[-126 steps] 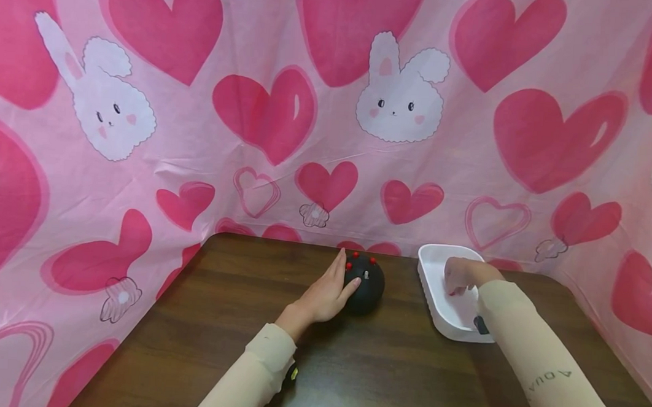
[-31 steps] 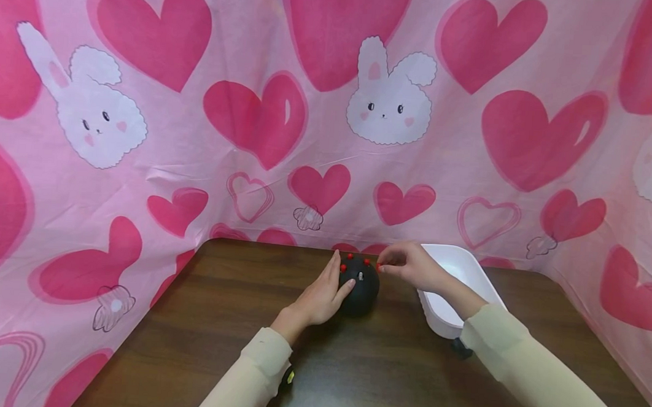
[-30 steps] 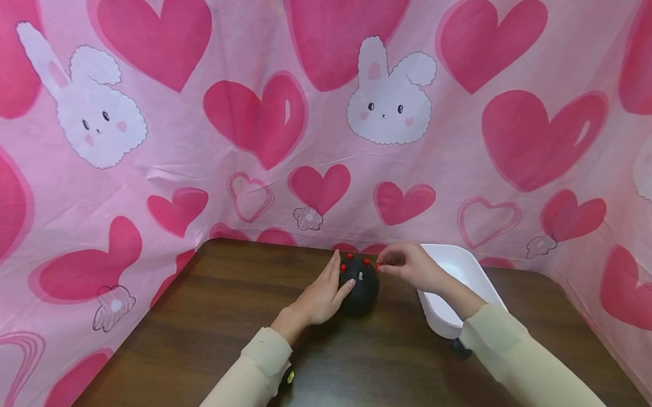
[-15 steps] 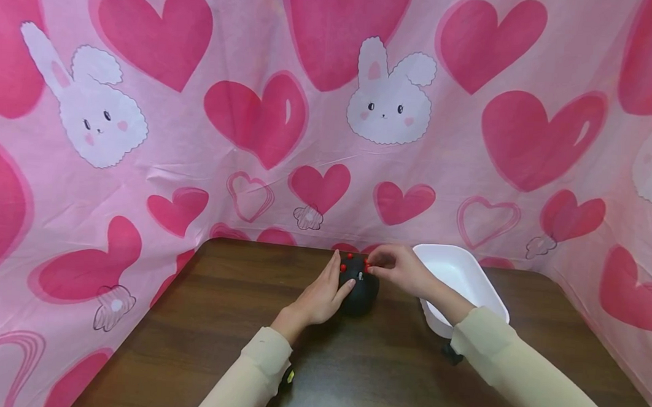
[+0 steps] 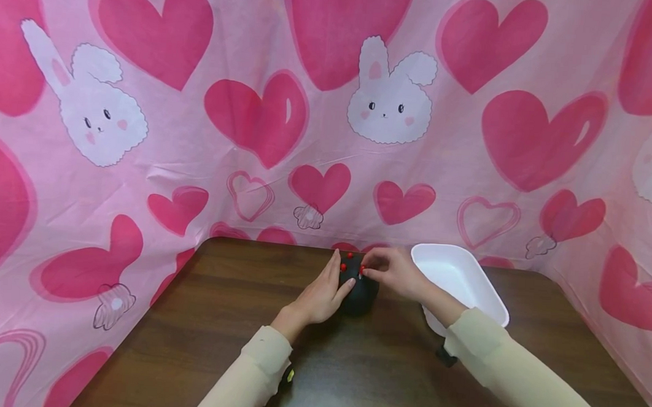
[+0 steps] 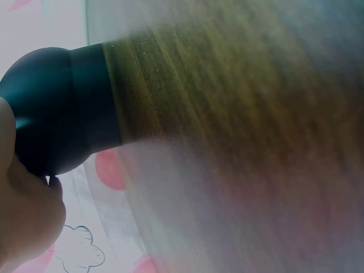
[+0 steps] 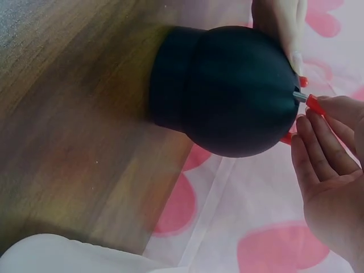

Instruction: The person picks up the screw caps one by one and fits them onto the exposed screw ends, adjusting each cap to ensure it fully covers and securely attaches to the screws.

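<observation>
A black ball (image 5: 361,300) on a short round base stands on the table, with small red caps (image 5: 343,267) on its top. My left hand (image 5: 321,297) rests against its left side, fingers straight up along it and thumb on the front. With thumb and fingertips, my right hand (image 5: 397,272) pinches a red cap (image 7: 315,104) at the end of a short silver pin (image 7: 300,96) at the ball's surface. Whether the cap is seated on the pin, I cannot tell. Another red cap (image 7: 303,81) shows by my left thumb. My right fingers hide part of the ball's top.
A white tray (image 5: 498,301) stands right of the ball, partly behind my right forearm. The brown wooden table (image 5: 233,291) ends at a pink heart-and-rabbit curtain (image 5: 330,130) close behind the ball. A dark device (image 5: 446,355) sits at my right wrist.
My right hand left the tray with a red cap, reached the ball's right side, then moved left and slightly down to the silver pin. My left hand stayed on the ball.
</observation>
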Available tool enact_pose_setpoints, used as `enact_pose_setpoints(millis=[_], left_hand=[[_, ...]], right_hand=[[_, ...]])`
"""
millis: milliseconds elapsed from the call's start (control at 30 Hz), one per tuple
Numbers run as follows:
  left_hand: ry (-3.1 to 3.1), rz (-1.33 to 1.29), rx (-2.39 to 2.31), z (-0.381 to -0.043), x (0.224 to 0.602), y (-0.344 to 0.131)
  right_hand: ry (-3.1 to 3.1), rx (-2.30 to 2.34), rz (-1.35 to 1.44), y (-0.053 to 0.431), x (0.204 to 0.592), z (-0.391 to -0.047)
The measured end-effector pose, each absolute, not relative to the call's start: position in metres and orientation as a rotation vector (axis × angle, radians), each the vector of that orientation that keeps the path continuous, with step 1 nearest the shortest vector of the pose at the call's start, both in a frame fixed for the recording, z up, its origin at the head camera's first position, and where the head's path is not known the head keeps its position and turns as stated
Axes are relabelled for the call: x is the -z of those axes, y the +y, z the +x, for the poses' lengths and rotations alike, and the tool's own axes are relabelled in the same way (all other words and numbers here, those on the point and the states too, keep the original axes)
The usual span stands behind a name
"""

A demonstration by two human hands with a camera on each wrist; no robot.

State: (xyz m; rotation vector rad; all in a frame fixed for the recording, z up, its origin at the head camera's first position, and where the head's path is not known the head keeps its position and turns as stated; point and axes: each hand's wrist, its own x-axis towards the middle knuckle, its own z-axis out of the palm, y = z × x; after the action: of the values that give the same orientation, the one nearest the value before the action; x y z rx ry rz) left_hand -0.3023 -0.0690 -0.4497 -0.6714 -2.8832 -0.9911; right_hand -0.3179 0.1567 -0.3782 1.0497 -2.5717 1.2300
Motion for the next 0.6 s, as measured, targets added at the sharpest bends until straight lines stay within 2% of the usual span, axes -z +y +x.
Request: enact_pose_setpoints(millis=[300, 600], left_hand=[[-2.876, -0.693, 0.963, -0.3, 0.45, -0.066], [-2.875, -0.7, 0.967, -0.302, 0.45, -0.066]], right_hand=[[-2.565, -1.045, 1.06, 0.155, 0.391, -0.315], [-2.535, -1.053, 1.053, 0.153, 0.393, -0.313]])
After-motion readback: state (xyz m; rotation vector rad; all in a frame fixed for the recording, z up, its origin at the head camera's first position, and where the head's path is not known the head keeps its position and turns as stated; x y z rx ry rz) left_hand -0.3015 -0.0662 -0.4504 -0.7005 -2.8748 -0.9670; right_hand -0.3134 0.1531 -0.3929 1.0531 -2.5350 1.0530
